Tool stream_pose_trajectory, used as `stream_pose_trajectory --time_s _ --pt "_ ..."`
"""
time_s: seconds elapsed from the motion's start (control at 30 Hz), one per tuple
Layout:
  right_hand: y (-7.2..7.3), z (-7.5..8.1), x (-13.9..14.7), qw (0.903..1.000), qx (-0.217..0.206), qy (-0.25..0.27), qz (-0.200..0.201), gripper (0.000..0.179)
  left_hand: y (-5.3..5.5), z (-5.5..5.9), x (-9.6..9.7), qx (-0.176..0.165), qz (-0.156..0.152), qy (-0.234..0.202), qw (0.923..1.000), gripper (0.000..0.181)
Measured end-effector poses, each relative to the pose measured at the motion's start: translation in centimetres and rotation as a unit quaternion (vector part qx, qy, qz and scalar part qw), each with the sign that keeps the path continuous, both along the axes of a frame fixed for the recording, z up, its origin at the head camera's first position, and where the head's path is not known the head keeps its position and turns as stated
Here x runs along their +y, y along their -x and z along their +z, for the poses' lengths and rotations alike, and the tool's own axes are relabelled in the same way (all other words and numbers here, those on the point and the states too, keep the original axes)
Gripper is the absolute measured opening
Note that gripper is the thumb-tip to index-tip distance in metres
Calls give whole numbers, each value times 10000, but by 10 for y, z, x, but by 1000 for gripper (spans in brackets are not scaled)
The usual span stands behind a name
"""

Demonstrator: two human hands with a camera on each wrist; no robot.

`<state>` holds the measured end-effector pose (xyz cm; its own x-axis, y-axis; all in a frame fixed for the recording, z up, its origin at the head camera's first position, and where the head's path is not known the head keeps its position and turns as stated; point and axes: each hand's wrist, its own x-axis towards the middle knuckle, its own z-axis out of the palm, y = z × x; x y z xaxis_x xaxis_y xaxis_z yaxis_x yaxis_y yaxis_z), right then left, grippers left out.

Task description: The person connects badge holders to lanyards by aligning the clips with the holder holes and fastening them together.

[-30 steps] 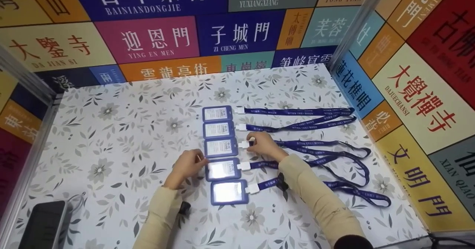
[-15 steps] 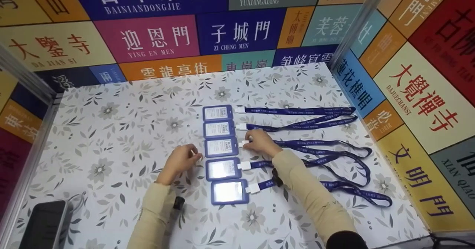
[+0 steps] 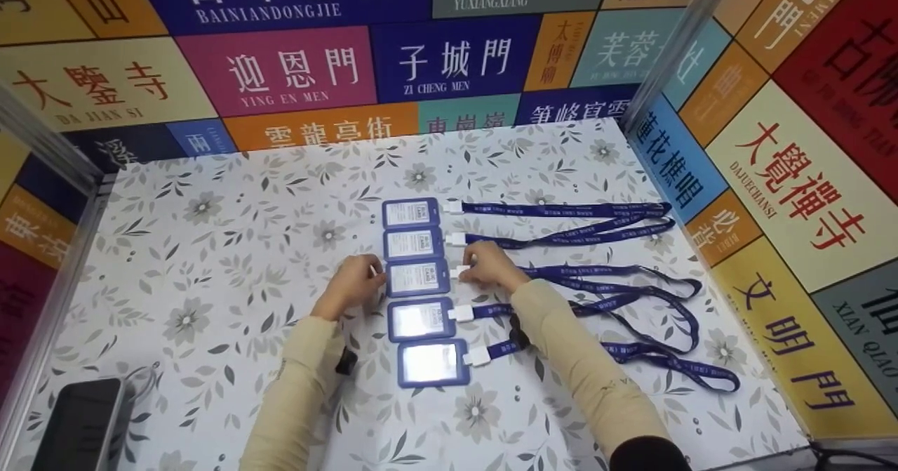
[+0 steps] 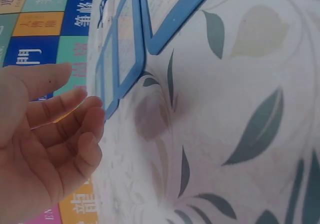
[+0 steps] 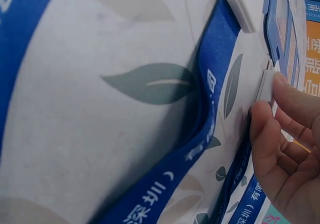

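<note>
Several blue-framed badge holders (image 3: 421, 319) lie in a column, each with a white clip and a dark blue lanyard reaching right. My right hand (image 3: 491, 266) pinches the white clip (image 5: 267, 86) of the middle badge holder (image 3: 418, 278) between thumb and forefinger. Just left of that badge holder is my left hand (image 3: 353, 283), its fingertips near the edge. In the left wrist view the left fingers (image 4: 90, 115) are loosely bent with nothing between them; whether they touch the frame I cannot tell.
Lanyards (image 3: 645, 292) spread in loops across the right of the floral-covered table (image 3: 266, 218). A dark-screened device (image 3: 78, 422) with a cable sits at the front left. Printed panels (image 3: 302, 67) with large characters enclose the back and sides.
My left hand drew back from the fourth badge holder, then moved up the column to the left edge of the middle one. The right hand stays at the same clip.
</note>
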<state>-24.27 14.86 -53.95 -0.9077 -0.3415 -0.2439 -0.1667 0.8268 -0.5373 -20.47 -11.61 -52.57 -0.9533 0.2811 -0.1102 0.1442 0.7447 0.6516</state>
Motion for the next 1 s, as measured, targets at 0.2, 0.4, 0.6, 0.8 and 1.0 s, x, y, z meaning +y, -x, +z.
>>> stream_pose_trajectory --time_s 0.2,0.4,0.6,0.8,1.0 --pt "1 2 -2 9999 -61 -43 -106 23 10 -3 5 -212 129 218 9995 13" --pt "1 4 -4 9997 13 31 -228 21 16 -2 18 -748 376 270 9961 18" --pt "1 4 -6 9994 -70 66 -327 19 18 -8 31 -923 578 467 9930 22" --pt "0 4 -7 9971 -385 227 -619 19 20 -15 34 -823 671 553 9928 30" --pt "1 5 -8 9969 -252 282 -694 18 23 -18 31 -798 816 333 9929 35"
